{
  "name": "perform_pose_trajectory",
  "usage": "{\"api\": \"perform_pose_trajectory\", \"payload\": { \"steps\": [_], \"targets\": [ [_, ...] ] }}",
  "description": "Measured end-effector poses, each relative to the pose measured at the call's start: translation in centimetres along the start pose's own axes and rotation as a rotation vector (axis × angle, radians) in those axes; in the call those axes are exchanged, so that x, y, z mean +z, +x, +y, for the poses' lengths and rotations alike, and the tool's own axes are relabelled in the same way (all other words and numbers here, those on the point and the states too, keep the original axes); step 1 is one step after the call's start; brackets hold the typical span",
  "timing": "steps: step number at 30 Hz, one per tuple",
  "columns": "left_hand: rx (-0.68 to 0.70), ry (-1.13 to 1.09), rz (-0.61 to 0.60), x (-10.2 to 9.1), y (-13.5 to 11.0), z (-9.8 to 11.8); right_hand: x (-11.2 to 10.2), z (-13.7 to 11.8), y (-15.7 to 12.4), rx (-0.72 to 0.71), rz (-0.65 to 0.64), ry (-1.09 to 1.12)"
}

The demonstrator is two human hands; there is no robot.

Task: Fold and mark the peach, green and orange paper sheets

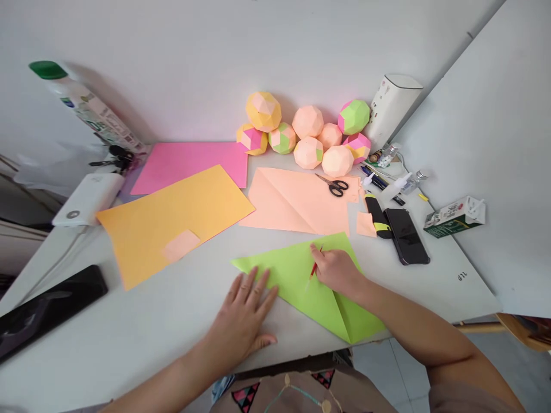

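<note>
A sheet of green paper point(287, 269) with a fold lies on the desk in front of me, its lower right corner reaching the front edge. My left hand point(241, 312) rests flat near its left corner, fingers spread and fingertips touching the paper. In my right hand point(338, 272) is a slim red pen point(314, 269), gripped with the fist closed over the sheet. Part of the paper is hidden under my right hand and forearm.
Behind lie peach paper point(279, 198) with black-handled scissors point(336, 186), yellow paper point(172, 218) and pink paper point(189, 160). Several faceted paper balls point(307, 121) sit against the wall. To the right are a utility knife point(377, 215), a phone point(407, 235) and a small carton point(455, 217).
</note>
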State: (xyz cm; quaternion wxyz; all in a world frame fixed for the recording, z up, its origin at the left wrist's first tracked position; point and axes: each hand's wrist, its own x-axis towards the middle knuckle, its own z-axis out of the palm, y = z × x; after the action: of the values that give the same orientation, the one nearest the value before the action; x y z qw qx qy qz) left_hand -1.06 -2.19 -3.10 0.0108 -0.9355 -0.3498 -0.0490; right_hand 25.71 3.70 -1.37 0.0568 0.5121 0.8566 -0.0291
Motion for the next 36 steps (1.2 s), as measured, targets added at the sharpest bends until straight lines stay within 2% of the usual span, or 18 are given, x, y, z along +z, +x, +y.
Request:
{"api": "perform_pose_trajectory", "payload": {
  "steps": [4, 8, 11, 16, 24, 36],
  "targets": [
    [-0.274, 0.166, 0.023, 0.0, -0.9, -2.0, -0.2, -0.1, 0.0, 0.009, 0.002, -0.031],
    [-0.378, 0.262, 0.046, -0.3, -0.8, -3.4, -0.5, -0.2, 0.1, 0.017, -0.017, -0.049],
    [-0.406, 0.281, 0.095, -0.5, -0.4, -3.7, -0.6, -0.2, 0.1, 0.029, -0.036, -0.050],
    [-0.312, 0.266, 0.128, -0.5, -0.2, -2.5, -0.6, -0.2, 0.2, 0.034, -0.035, -0.037],
    [-0.201, 0.066, 0.086, -1.1, 0.8, 1.6, -0.6, -0.3, 0.1, 0.041, -0.027, -0.026],
    [0.188, -0.132, -0.030, -1.7, 3.2, 6.1, -1.2, -0.6, 0.1, 0.053, -0.094, 0.010]
  ]
}}
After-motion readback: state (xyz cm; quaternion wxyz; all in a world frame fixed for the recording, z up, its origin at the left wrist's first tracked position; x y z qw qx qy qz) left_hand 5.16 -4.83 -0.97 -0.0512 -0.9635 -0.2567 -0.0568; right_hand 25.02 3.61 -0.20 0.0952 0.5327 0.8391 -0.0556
